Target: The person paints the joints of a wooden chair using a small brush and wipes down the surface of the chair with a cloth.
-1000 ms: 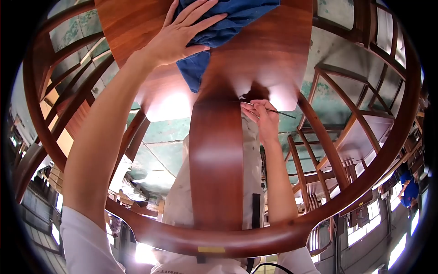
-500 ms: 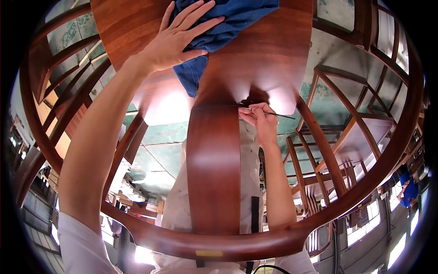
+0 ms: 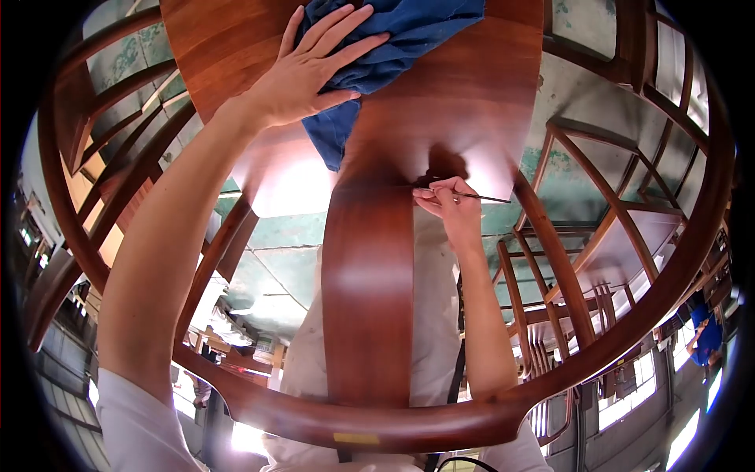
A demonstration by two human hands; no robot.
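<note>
A reddish-brown wooden chair with a curved top rail (image 3: pixel 370 425) fills the middle of the head view. Its seat (image 3: pixel 448 102) lies at the top, and a broad back slat (image 3: pixel 368 291) runs down from the seat's rear edge. My left hand (image 3: pixel 314 71) rests with fingers spread on a crumpled blue cloth (image 3: pixel 393 47) on the seat. Beside the slat's joint with the seat, my right hand (image 3: pixel 454 204) pinches a thin dark-handled brush (image 3: pixel 491 199). The tip points at that joint; whether it touches the wood I cannot tell.
Other wooden chair frames (image 3: pixel 605 173) stand close on the right, and more wooden parts (image 3: pixel 102 110) are on the left. The floor (image 3: pixel 283 267) is worn green. A person in blue (image 3: pixel 705 334) is far off at the right edge.
The view has shifted slightly. My right hand stays at the slat's joint with the brush, its forearm swung a little to the right. My left hand remains on the cloth.
</note>
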